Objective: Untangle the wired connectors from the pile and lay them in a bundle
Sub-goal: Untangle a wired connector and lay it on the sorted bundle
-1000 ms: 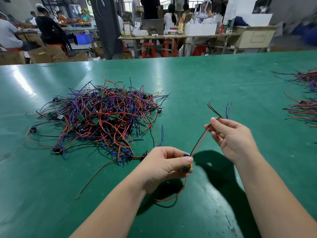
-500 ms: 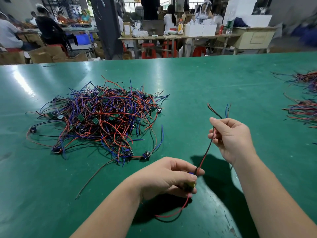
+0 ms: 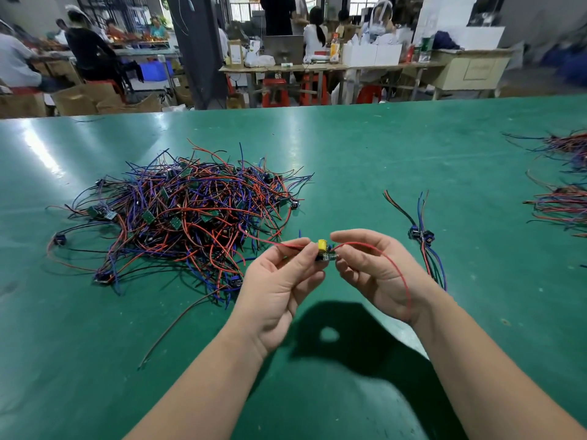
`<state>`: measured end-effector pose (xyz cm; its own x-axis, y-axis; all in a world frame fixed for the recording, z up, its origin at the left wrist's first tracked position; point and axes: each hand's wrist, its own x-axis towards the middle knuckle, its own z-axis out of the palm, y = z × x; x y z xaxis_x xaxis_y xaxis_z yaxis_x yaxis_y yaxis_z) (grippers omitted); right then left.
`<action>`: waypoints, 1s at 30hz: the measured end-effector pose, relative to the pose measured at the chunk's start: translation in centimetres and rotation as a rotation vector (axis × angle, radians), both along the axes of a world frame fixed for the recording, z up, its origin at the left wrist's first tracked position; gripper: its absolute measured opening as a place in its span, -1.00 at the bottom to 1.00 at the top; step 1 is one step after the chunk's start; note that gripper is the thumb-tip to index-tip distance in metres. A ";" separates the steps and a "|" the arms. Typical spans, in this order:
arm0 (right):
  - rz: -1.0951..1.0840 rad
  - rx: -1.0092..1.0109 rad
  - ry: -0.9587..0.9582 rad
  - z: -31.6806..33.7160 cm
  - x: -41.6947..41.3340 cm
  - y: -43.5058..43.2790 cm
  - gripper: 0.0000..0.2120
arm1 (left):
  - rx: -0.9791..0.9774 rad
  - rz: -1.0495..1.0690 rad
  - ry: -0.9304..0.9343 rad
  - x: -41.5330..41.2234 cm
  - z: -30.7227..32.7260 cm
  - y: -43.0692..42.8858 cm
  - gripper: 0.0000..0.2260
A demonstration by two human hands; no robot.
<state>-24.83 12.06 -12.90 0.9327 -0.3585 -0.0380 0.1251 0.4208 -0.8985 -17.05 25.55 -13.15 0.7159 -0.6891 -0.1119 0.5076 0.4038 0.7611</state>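
A tangled pile [image 3: 190, 217] of red, blue and black wired connectors lies on the green table [image 3: 381, 154], left of centre. My left hand [image 3: 279, 284] and my right hand [image 3: 378, 274] both pinch one wired connector [image 3: 325, 250], a small green board with a yellow capacitor, held above the table. Its red wires run left toward the pile and loop right over my right wrist. A small bundle [image 3: 424, 236] of laid-out connectors rests on the table to the right of my hands.
More heaps of wires [image 3: 565, 204] lie at the table's right edge. A loose dark wire [image 3: 178, 325] trails from the pile toward the front. Beyond the table's far edge are workbenches, stools, boxes and seated people.
The connector held before now lies in the small bundle at the right. Both hands have come together in the middle and taken hold of another connector from the pile's edge.
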 end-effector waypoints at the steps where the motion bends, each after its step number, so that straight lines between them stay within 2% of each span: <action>1: -0.038 0.027 -0.026 0.0 0.2 0.2 -0.79 | 0.014 0.031 -0.012 -0.2 -0.2 -0.2 -0.70; 4: -0.137 0.064 -0.023 -0.2 0.4 0.2 -0.94 | 0.062 0.091 -0.114 -0.8 -0.8 -0.4 -0.68; 7: -0.199 0.082 0.021 0.0 0.4 0.0 -0.98 | 0.101 0.107 -0.287 -1.1 -0.9 -0.3 -0.73; 9: -0.211 0.133 0.014 0.3 0.3 -0.3 -1.00 | 0.108 0.063 -0.410 -1.2 -0.8 -0.2 -0.79; 11: -0.216 0.190 -0.003 0.5 0.2 -0.7 -0.98 | 0.130 -0.019 -0.482 -1.1 -0.8 0.0 -0.70; 13: -0.211 0.189 -0.009 0.8 -0.2 -1.0 -0.94 | 0.138 -0.098 -0.491 -0.9 -0.8 0.3 -0.55; 15: -0.186 0.161 -0.006 1.0 -0.5 -1.1 -0.95 | 0.125 -0.135 -0.496 -0.6 -0.8 0.4 -0.52; 23: -0.185 0.135 0.004 0.9 -0.6 -1.2 -0.94 | 0.058 -0.152 -0.444 -0.3 -1.0 0.3 -0.76; 27: -0.226 0.103 0.015 0.9 -0.7 -1.5 -0.96 | 0.111 -0.151 -0.435 -0.3 -1.0 0.4 -0.74; 30: -0.297 0.086 -0.007 1.6 -0.9 -2.0 -0.94 | 0.178 -0.050 -0.443 0.3 -0.6 0.3 -0.69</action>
